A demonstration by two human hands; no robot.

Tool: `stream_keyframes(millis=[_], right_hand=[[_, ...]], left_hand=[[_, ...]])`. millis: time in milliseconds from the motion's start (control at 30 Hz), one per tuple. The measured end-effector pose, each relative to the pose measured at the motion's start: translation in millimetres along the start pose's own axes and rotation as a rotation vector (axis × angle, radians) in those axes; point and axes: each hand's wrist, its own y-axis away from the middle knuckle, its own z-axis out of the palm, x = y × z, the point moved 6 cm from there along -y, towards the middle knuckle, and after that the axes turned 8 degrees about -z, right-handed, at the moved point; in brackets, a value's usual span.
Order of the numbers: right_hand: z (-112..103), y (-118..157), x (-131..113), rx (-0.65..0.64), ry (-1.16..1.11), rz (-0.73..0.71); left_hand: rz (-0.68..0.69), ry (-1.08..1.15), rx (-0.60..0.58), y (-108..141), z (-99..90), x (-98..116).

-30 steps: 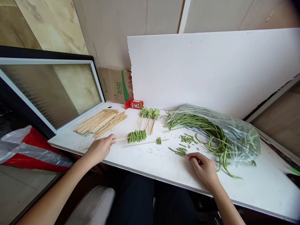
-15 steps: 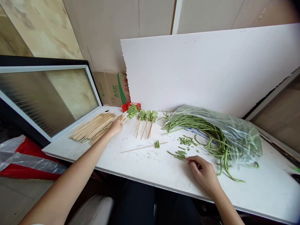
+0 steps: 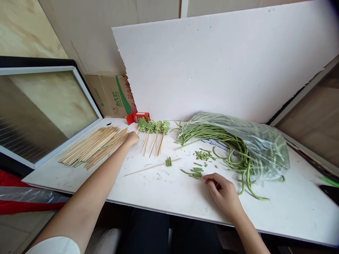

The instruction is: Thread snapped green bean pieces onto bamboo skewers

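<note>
My left hand (image 3: 132, 138) is closed around the stick ends of a bundle of bean skewers (image 3: 142, 123), whose green bean ends lie against more bundled bean skewers (image 3: 158, 126) in a row. Loosely curled, my right hand (image 3: 221, 188) rests on the table beside a few cut bean lengths (image 3: 196, 172); I see nothing in its fingers. Between the hands lies a single bamboo skewer (image 3: 148, 167) with several short bean pieces (image 3: 168, 162) threaded on it. Loose bamboo skewers (image 3: 91, 144) are heaped left of my left hand.
Long green beans (image 3: 212, 132) spill from a clear plastic bag (image 3: 270, 144) on the right, near small bean scraps (image 3: 205, 154). A red box (image 3: 140, 116) and a cardboard carton (image 3: 108, 95) stand at the back. A white board (image 3: 212, 67) leans behind the table (image 3: 159, 190).
My left hand has lowered its bundle of bean skewers to the row, bringing it beside the other bundles. The view has shifted slightly; my right hand stays by the cut beans.
</note>
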Motion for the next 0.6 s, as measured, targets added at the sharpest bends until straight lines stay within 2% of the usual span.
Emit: stream_keyframes(millis=[200, 600], right_hand=[[1.0, 0.3, 1.5, -0.004, -0.007, 0.008], [-1.0, -1.2, -3.0, -0.013, 0.027, 0.000]], left_hand=[[0.025, -0.034, -0.033, -4.3, 4.6, -6.1], [0.104, 0.036, 0.092, -2.3, -9.2, 4.2]])
